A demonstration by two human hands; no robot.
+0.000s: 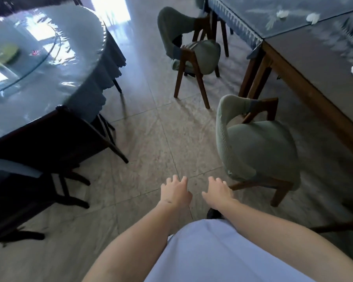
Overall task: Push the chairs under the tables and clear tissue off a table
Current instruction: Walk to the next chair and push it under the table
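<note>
Left hand & right hand loose, holding nothing; green chair stands just beside right, outside table.

Backlit glare, blurred wide-angle edges

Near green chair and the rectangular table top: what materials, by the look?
Near green chair: brown wood legs and frame, going by colour and grain; seat and back in a soft green, ribbed-looking fabric cover. Rectangular table: brown wood edge; the top looks like clear glass over a patterned cloth, judging by its sheen and a visible pane edge.
</note>
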